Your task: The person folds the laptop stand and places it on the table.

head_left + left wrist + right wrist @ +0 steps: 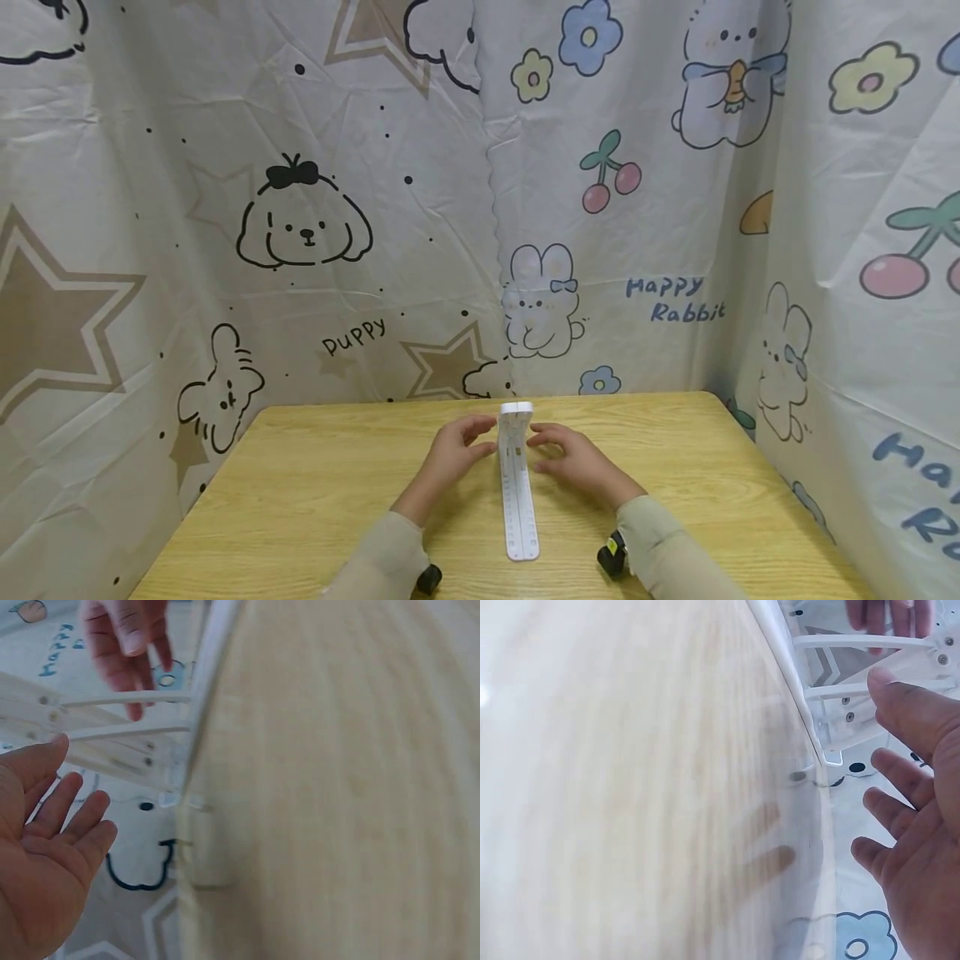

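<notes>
Table (322, 467) bears stand (518, 492) (white) between left hand (450, 454) and right hand (576, 460).

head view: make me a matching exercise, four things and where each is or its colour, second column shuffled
1. left hand
2. table
3. right hand
4. white stand

A. between the two hands
B. at the right side of the stand
C. yellowish, with wood grain
D. at the left side of the stand

Right pairs: 1-D, 2-C, 3-B, 4-A
</notes>
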Demonstrator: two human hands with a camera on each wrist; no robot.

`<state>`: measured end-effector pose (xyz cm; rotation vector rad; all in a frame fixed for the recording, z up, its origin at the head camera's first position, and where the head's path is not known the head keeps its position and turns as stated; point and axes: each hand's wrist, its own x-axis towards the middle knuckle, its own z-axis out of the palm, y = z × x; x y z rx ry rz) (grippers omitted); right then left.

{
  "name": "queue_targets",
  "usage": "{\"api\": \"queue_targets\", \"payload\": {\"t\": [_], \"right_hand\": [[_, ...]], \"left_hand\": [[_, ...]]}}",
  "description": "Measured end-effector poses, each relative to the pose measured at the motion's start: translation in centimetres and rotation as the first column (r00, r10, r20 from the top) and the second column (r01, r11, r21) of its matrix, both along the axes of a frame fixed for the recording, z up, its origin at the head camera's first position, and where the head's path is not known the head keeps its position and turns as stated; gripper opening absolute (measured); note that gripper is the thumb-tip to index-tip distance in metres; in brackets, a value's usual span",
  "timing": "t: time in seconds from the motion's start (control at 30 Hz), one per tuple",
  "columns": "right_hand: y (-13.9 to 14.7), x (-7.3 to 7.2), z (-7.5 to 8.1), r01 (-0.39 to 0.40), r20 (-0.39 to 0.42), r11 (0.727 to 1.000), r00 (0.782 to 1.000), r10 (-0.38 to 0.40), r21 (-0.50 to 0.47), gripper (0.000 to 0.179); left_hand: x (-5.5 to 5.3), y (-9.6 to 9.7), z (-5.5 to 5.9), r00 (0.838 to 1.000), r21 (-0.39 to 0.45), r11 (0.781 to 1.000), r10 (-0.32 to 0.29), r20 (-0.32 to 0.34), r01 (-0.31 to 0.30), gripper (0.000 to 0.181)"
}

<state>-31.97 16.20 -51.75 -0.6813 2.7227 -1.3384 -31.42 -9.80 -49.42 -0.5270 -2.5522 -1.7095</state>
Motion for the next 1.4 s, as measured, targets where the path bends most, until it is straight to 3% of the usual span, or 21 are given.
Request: {"api": "queue_targets", "payload": {"t": [0.07,0.2,0.37,0.47,0.6,0.73,1.03,1.4], "right_hand": [[-0.3,-0.5,0.0,0.004,0.003,1.0,1.0,-0.004,-0.003,0.031],[-0.7,-1.3,-0.3,0.006,0.024,1.0,1.0,-0.006,-0.005,0.027],[-0.9,-2.2,-0.9,-0.034,0.06,0.999,0.998,0.036,-0.028,0.026],[-1.0,-2.7,-1.2,-0.075,0.07,0.997,0.995,0.077,-0.036,0.028],[-1.1,-3.1,-1.5,-0.129,0.077,0.991,0.988,0.131,-0.025,0.029],[-1.2,-3.4,-1.5,-0.163,0.075,0.987,0.984,0.163,-0.012,0.029],[-1.5,-3.9,-1.6,-0.162,0.047,0.986,0.986,0.161,0.029,0.015],[-1.6,-3.6,-1.9,-0.153,0.007,0.988,0.988,0.152,0.023,0.016]], "left_hand": [[-0.1,-0.1,-0.7,1.0,0.003,1.0,0.006,0.026,-0.006,0.037],[-0.8,-0.2,-1.8,0.998,-0.014,0.999,-0.041,0.039,0.041,0.029],[-1.9,-0.1,-2.2,0.996,-0.16,0.983,-0.09,0.015,0.092,0.022],[-2.3,0.0,-2.1,0.991,-0.276,0.952,-0.133,0.02,0.134,0.02],[-2.6,0.3,-2.2,0.978,-0.411,0.891,-0.207,0.01,0.193,0.019],[-2.9,0.8,-2.5,0.975,-0.483,0.856,-0.221,-0.013,0.187,0.016],[-3.1,0.8,-2.9,0.981,-0.438,0.88,-0.196,0.014,0.182,0.009],[-3.3,0.9,-3.0,0.98,-0.444,0.878,-0.201,0.0,0.18,0.01]]}}
